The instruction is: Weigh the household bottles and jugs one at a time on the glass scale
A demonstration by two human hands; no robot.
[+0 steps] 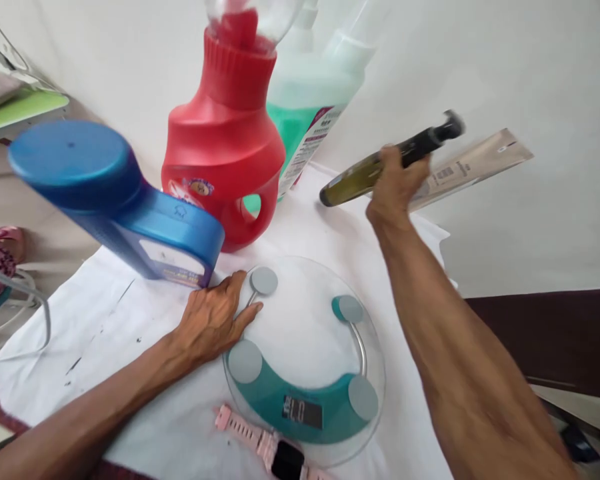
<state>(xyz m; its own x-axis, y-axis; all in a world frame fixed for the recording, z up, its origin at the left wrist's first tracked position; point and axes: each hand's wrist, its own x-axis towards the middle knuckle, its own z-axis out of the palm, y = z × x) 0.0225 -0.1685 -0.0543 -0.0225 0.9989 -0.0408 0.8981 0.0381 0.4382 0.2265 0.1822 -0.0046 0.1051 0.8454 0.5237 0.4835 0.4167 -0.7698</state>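
Observation:
My right hand (395,183) is closed around a pump bottle (353,181) of olive-green liquid, held tilted with its black pump toward the upper right. Beside it, a beige squeeze tube (473,170) leans against the wall. My left hand (217,310) lies at the left rim of a round glass bathroom scale (300,333), thumb on the glass and fingers stretched out along the edge. Lit characters show on the scale's dark display (303,411). A pink-strapped smartwatch (286,459) lies at the scale's near edge.
A blue bottle (170,227) stands just beyond my left hand. Behind are a red jug (225,147) and a clear container of green liquid (297,127) near the wall. White cloth (95,320) covers the table. At left are a cable (45,313) and a green-topped surface (27,110).

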